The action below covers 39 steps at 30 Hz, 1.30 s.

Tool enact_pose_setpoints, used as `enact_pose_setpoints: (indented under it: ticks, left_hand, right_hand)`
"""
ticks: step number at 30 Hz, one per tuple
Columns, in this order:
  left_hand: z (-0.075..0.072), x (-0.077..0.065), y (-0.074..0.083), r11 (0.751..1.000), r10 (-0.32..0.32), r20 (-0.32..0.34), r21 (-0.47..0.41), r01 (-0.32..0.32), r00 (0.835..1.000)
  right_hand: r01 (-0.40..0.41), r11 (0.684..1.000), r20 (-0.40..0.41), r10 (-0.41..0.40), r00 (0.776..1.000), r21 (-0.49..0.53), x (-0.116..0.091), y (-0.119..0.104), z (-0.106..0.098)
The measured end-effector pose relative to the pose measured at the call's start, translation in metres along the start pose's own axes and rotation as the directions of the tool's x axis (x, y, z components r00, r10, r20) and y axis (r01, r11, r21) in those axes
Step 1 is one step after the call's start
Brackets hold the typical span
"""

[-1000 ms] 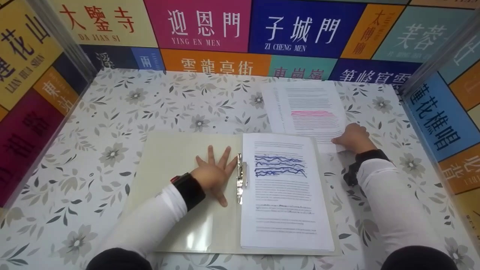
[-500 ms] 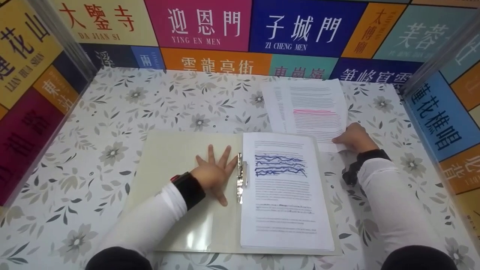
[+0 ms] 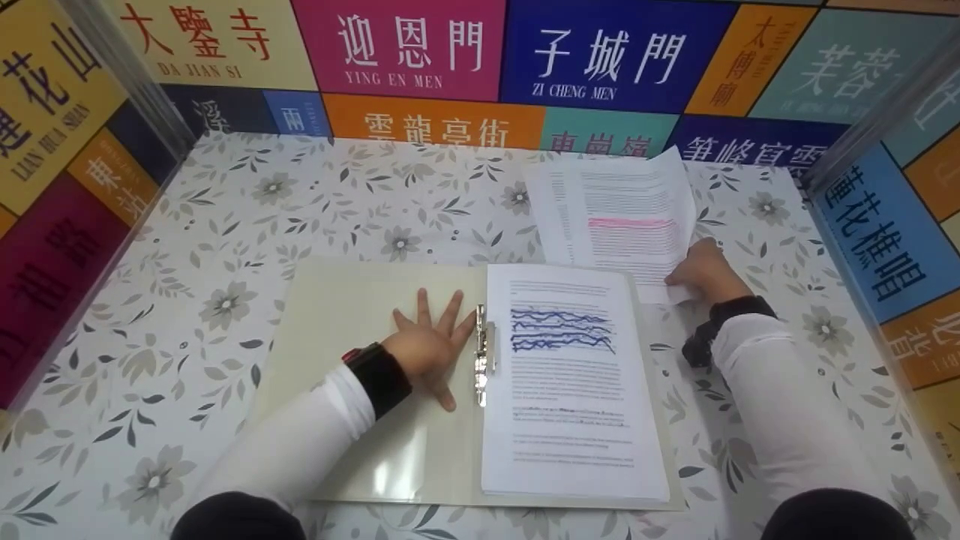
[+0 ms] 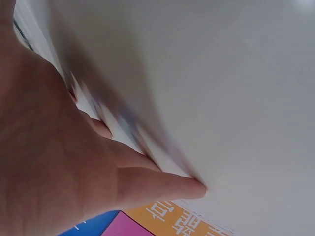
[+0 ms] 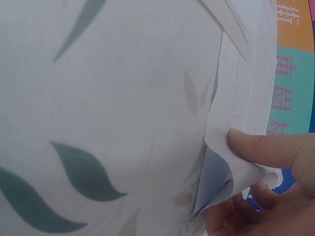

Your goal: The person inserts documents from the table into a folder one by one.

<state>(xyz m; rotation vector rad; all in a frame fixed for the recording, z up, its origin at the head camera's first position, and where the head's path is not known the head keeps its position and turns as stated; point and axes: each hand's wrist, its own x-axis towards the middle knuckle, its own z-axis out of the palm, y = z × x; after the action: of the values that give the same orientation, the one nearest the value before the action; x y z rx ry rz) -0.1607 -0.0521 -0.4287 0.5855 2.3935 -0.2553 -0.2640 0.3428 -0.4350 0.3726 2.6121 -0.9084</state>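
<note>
My left hand rests with spread, straight fingers on the left cover of an opened cream folder, beside its metal clip. A stack of printed paper with blue pen scribbles lies on the folder's right side. Behind it, my right hand pinches the lower right edge of a printed sheet bearing a pink highlighted band. In the right wrist view the thumb lies on top of the sheet, and its corner curls up between thumb and fingers. More paper lies under that sheet.
A floral-patterned tablecloth covers the table. Panels with large Chinese characters stand along the back and both sides. The folder's front edge lies close to the bottom of the head view.
The pink-highlighted sheet has shifted slightly rightward, and its upper right corner has lifted and bent. My right hand keeps its pinch. My left hand stays in place.
</note>
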Motion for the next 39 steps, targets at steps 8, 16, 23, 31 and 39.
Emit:
enact_pose_setpoints:
  ticks: [8, 16, 23, 31, 39]
  left_hand:
    - [0.003, 0.005, 0.001, 1.0, 0.0, 0.009, -0.009, 0.0, 1.0]
    - [0.004, 0.003, 0.002, 1.0, -0.004, -0.004, -0.01, 0.004, 1.0]
    - [0.004, 0.002, 0.002, 1.0, -0.006, 0.001, -0.006, 0.006, 1.0]
    - [0.004, -0.001, 0.003, 1.0, 0.001, -0.028, -0.009, -0.001, 1.0]
    - [0.004, 0.0, 0.002, 1.0, 0.0, -0.018, -0.012, 0.0, 1.0]
  right_hand:
    - [-0.016, 0.998, 0.019, 0.015, 1.0, 0.064, 0.0, 0.011, -0.003]
    - [0.031, 0.998, -0.023, -0.03, 0.999, 0.055, -0.001, 0.023, -0.009]
    - [-0.038, 0.999, -0.041, 0.038, 0.998, 0.005, 0.0, 0.037, -0.02]
    - [-0.014, 0.996, -0.071, 0.02, 0.997, 0.088, -0.007, 0.045, -0.028]
    - [-0.048, 0.999, -0.098, 0.046, 0.994, -0.017, -0.013, 0.045, -0.051]
